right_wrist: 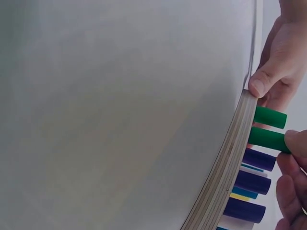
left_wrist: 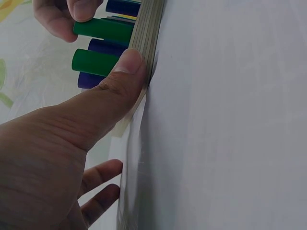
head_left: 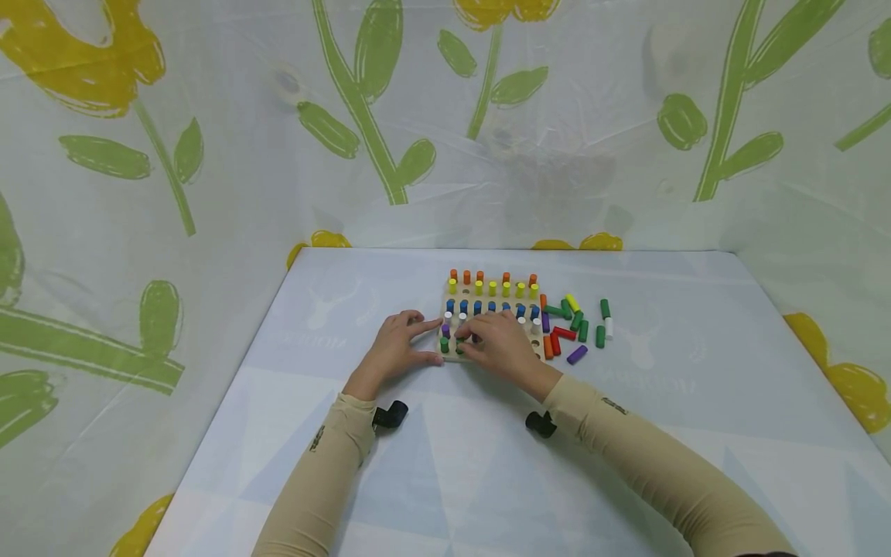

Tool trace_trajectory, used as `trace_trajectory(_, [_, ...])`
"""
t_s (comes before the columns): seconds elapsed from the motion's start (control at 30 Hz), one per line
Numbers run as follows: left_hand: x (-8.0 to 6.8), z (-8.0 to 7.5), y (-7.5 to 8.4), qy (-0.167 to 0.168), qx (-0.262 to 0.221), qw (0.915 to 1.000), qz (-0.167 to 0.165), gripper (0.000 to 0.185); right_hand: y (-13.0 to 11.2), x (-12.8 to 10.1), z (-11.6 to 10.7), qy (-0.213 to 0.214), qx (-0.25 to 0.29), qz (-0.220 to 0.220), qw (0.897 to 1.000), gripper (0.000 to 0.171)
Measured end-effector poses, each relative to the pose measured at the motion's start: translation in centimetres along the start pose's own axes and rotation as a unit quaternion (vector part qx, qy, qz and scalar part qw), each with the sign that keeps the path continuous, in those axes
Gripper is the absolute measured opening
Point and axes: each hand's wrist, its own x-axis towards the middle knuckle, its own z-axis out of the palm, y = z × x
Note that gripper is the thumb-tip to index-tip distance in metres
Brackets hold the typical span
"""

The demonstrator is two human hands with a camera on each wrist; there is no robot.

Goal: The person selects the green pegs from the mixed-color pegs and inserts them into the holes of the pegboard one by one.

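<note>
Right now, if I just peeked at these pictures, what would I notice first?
Probably the wooden peg board in the middle of the table, full of upright orange, yellow, blue, white, purple and green pegs. Both hands meet at its near edge: the left hand steadies the board while the right hand pinches a green peg. Loose pegs lie scattered to the board's right.

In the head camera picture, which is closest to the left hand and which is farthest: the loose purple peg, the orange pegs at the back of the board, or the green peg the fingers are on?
From the left hand:
1. Green peg, front row, just right of it.
2. Orange pegs, back row of the board.
3. Loose purple peg, lying on the table, right of the board.
</note>
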Motion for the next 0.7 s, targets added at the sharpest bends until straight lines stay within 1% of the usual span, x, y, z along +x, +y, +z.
trace_trajectory(0.07, [-0.01, 0.00, -0.01, 0.002, 0.002, 1.0000, 0.002, 0.078, -0.05, 0.04, 0.01, -0.001, -0.003, 0.002, 1.000, 0.013])
trace_trajectory(0.37, [-0.02, 0.00, -0.10, -0.001, -0.006, 1.0000, -0.006, 0.077, -0.11, 0.21, 0.09, -0.001, -0.004, 0.004, 1.000, 0.015])
trace_trajectory(0.57, [-0.03, 0.03, -0.11, 0.001, -0.003, 1.0000, 0.001, 0.077, -0.10, 0.19, 0.12, -0.006, -0.008, 0.008, 1.000, 0.014])
trace_trajectory(0.7, [-0.01, 0.00, -0.06, -0.001, -0.003, 1.0000, -0.001, 0.078, -0.13, 0.08, 0.05, -0.012, -0.015, 0.014, 1.000, 0.014])
